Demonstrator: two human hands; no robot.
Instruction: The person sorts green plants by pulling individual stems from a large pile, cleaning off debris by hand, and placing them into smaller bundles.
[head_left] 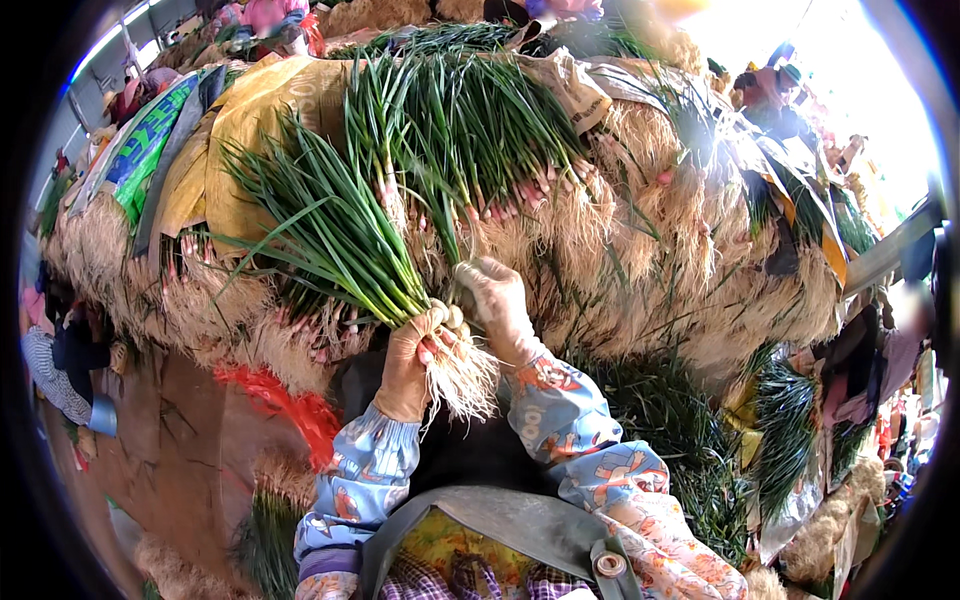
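A thick bunch of green garlic (345,235) lies in my left hand (403,368), which is wrapped round its lower stems. Its leaves fan up and to the left, while small pale and pink bulbs and long whitish roots (462,382) hang out to the right of the fist. Close beside those bulbs, my right hand (502,308) is closed with thumb and fingers together on a single green garlic stalk (450,235). The lower end of that stalk is hidden by the fingers. Just beyond both hands, more green garlic (480,130) is heaped with roots facing me.
Yellow sacking (262,110) covers the heap's left part. Red plastic (285,405) lies on the brown floor (185,450) at left. Loose green leaves (665,440) spread at lower right. Other people sit around the heap, one at far left (60,365).
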